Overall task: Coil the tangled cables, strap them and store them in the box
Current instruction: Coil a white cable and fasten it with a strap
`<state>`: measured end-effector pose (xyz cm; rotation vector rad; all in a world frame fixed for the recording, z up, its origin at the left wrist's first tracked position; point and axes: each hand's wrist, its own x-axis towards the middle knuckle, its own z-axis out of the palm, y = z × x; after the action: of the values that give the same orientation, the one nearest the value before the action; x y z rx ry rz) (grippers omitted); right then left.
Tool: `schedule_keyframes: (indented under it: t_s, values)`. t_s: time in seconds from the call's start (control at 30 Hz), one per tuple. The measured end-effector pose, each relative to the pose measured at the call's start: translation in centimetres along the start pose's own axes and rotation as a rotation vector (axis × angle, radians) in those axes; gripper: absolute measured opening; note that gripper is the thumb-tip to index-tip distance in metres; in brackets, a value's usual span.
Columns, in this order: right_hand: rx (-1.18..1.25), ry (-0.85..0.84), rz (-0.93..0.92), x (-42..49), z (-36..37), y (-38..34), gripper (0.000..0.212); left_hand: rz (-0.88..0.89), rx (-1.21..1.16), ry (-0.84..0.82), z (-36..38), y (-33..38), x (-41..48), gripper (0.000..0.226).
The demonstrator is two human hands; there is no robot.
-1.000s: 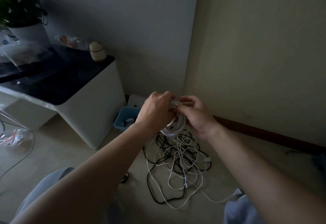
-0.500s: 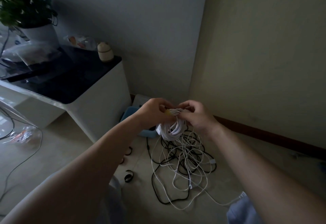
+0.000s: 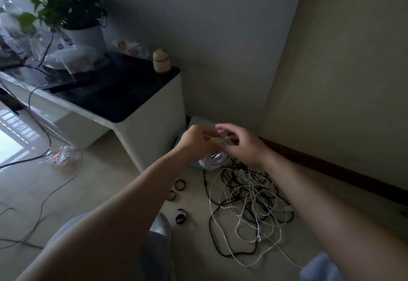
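Roughly, an early stage is judged to have been reached. Most of the work lies below the hands and a little nearer the person: a tangled heap of black and white cables is spread loose on the floor, none of it coiled. A blue box, mostly hidden behind the left hand, is seen just beyond the hands; whether anything has been stored in it cannot be told. One white coil is wound and hangs from between the two hands, its bunched top pinched by the curled fingers of the left hand. The right hand is set against the same bunched top, but its fingers are blurred, so a grip cannot be confirmed. Three black strap loops lie unused on the floor below the left wrist. A small yellow piece, likely a strap, is seen at the left fingertips, so strapping of this coil is judged to be under way, not finished.
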<state>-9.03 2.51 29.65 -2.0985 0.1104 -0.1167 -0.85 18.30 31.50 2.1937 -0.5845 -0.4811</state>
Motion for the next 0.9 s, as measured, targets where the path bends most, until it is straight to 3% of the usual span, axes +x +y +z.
schedule_keyframes:
  t_s: [0.2, 0.37, 0.47, 0.57, 0.77, 0.9]
  values:
    - [-0.018, -0.152, 0.088, 3.4, 1.5, 2.1, 0.026, -0.046, -0.011, 0.066, -0.2, -3.7, 0.5, 0.048]
    - [0.139, -0.261, 0.101, 5.6, 4.4, 4.2, 0.019, -0.144, -0.051, 0.019, -1.5, -6.6, 2.1, 0.04]
    - [0.19, -0.283, 0.136, 6.8, 5.9, 5.5, 0.013, -0.221, -0.154, -0.017, -1.7, -8.4, 3.5, 0.023]
    - [0.256, -0.233, 0.176, 8.0, 7.3, 7.7, 0.01, -0.291, -0.264, -0.033, -1.4, -10.6, 5.2, 0.015]
    - [0.401, 0.001, 0.35, 11.4, 9.7, 12.7, 0.015, -0.351, -0.162, -0.159, 0.4, -15.5, 8.5, 0.035]
    - [0.484, 0.095, 0.508, 13.4, 10.9, 15.8, 0.015, -0.484, -0.394, -0.074, 3.5, -17.9, 11.0, 0.028]
